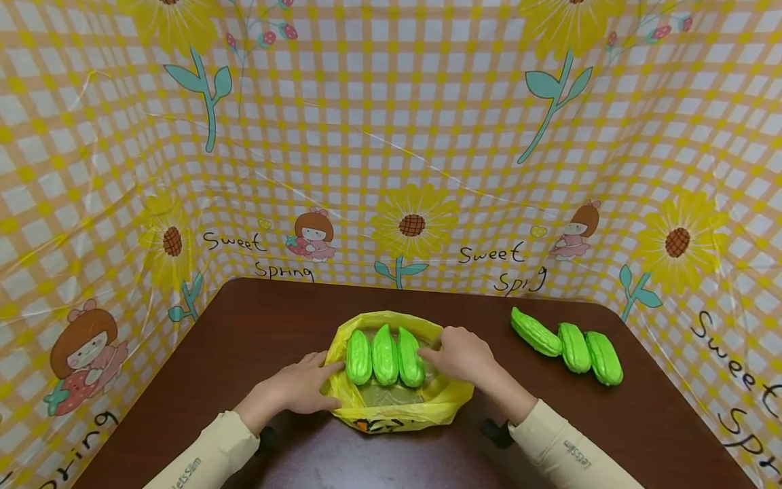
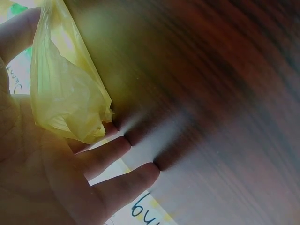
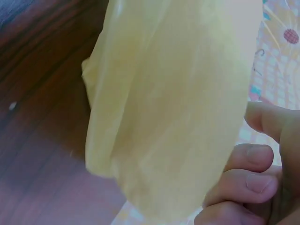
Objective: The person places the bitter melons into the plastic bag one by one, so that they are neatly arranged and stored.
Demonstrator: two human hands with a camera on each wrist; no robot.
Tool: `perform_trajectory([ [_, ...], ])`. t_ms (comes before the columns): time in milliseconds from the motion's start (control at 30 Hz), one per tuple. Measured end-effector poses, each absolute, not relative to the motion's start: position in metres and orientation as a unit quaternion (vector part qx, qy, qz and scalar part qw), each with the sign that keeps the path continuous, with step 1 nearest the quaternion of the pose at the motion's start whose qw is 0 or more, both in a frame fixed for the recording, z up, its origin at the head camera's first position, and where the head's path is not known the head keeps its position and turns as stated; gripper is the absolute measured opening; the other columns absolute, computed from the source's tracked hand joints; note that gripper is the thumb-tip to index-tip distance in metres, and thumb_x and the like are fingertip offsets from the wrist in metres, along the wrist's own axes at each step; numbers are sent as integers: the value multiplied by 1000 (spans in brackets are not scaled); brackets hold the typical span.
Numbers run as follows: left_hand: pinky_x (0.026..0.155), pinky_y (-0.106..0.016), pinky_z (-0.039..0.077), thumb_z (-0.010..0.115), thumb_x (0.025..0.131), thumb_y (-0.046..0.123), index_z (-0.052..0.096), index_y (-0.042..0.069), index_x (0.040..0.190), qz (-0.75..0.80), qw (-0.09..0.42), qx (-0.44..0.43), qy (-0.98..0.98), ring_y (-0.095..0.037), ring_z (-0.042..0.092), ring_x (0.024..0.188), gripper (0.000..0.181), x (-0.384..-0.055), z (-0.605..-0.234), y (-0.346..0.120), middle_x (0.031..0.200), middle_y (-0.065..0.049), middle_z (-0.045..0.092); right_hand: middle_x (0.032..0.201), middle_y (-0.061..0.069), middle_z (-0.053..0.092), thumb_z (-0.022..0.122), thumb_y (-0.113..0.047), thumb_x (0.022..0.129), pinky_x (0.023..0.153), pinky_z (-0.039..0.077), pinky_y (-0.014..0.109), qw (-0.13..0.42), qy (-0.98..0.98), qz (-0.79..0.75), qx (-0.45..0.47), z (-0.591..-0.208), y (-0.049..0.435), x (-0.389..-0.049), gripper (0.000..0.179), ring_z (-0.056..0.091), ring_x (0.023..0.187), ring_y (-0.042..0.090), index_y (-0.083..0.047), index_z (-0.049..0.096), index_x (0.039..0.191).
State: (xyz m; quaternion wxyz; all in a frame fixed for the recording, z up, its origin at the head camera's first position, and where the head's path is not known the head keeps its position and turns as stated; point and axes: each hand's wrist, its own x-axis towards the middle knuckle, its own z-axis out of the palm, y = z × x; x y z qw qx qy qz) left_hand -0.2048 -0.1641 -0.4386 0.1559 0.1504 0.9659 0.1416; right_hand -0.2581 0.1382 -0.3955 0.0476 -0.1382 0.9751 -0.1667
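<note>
A yellow plastic bag (image 1: 403, 414) lies with its mouth spread wide on the brown table. Three bright green bitter melons (image 1: 385, 356) rest side by side in it. My left hand (image 1: 299, 384) is at the bag's left rim, with its fingers spread and mostly straight. In the left wrist view, the bag's edge (image 2: 70, 93) hangs between the thumb and the other fingers, whose tips touch the tabletop. My right hand (image 1: 461, 353) grips the right rim with curled fingers. In the right wrist view, the bag's wall (image 3: 173, 108) covers much of that hand's surroundings.
Three more green bitter melons (image 1: 574, 348) lie at the table's right rear. The dark brown table (image 1: 263, 326) is bounded by a yellow checked sheet (image 1: 415, 136) at the back and sides. Dark objects show under both wrists.
</note>
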Motion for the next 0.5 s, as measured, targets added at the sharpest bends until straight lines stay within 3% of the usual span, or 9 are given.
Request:
perform_trajectory([
  [100,112,-58,35,70,91,51,44,19,154,141,156,150,966,-35,28,150,75,-205,-438,-164,163,-15,28,64,-2,60,68,-45,94,45,30,27,37,972,-187,-136,-393,148,-262,34,45,50,13,-14,81,92],
  [200,112,-58,35,70,91,50,44,18,154,140,155,150,966,-35,28,150,75,-205,-439,-164,163,-15,28,81,2,72,67,-43,95,47,36,27,33,968,-207,-137,-392,160,-266,37,52,54,13,-10,79,107],
  [333,112,-58,36,70,91,50,44,18,153,139,153,153,966,-35,29,150,75,-205,-439,-164,163,-15,29,100,6,75,65,-41,97,55,45,31,29,961,-237,-140,-392,176,-271,38,62,67,15,-8,77,111],
  [500,111,-58,36,70,91,50,44,19,154,138,155,151,966,-36,29,150,75,-205,-439,-165,163,-15,28,109,9,75,64,-39,98,72,55,40,10,952,-263,-154,-391,194,-278,35,70,92,24,-9,78,109],
])
